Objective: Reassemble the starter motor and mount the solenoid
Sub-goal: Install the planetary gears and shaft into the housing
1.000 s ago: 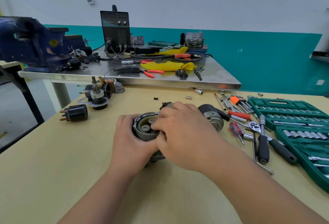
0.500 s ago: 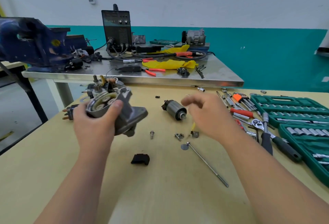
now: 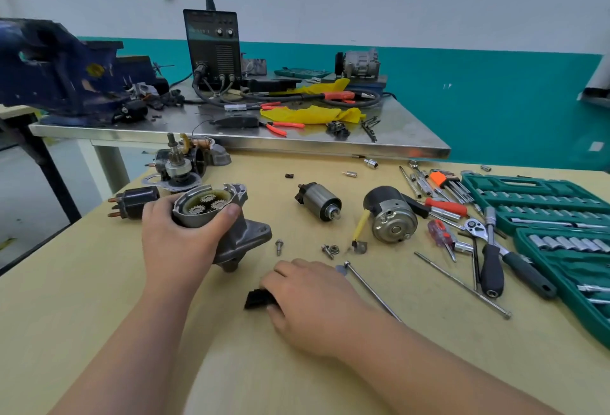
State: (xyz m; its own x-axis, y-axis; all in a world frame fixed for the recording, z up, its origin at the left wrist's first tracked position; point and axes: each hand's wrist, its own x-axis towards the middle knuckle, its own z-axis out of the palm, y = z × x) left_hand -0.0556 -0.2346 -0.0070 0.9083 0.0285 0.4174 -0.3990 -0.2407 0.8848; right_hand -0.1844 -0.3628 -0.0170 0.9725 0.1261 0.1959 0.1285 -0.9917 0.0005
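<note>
Tabletop (image 3: 99, 282): pale yellow-beige, plain.
Gear housing (image 3: 244, 236): dull grey metal, with yellow-green grease around silver gears (image 3: 208, 198).
Small part (image 3: 255, 299): black.
Solenoid (image 3: 318, 200): grey-silver barrel, black cap.
Motor body (image 3: 389, 213): black shell, silver end plate, yellow lead (image 3: 360, 223).
Second solenoid (image 3: 137, 201): black, copper-coloured terminals.
Socket case (image 3: 528, 183): dark green, silver sockets (image 3: 561, 243).
Screwdriver (image 3: 437, 231): translucent red handle.
Hex-key holder (image 3: 439, 178): orange.
Rear tabletop (image 3: 396, 137): bare steel silver.
Cloth (image 3: 307, 114): yellow.
Vise (image 3: 49, 64): dark blue.
Welder (image 3: 213, 41): black.
Wall (image 3: 495, 101): white above teal.

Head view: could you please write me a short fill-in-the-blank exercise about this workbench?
The left hand grips the gear housing, which shows ___ small gears.
The right hand touches a small ___ part on the wooden table.
The cloth on the steel table is ___.
Missing: three; black; yellow.
</note>
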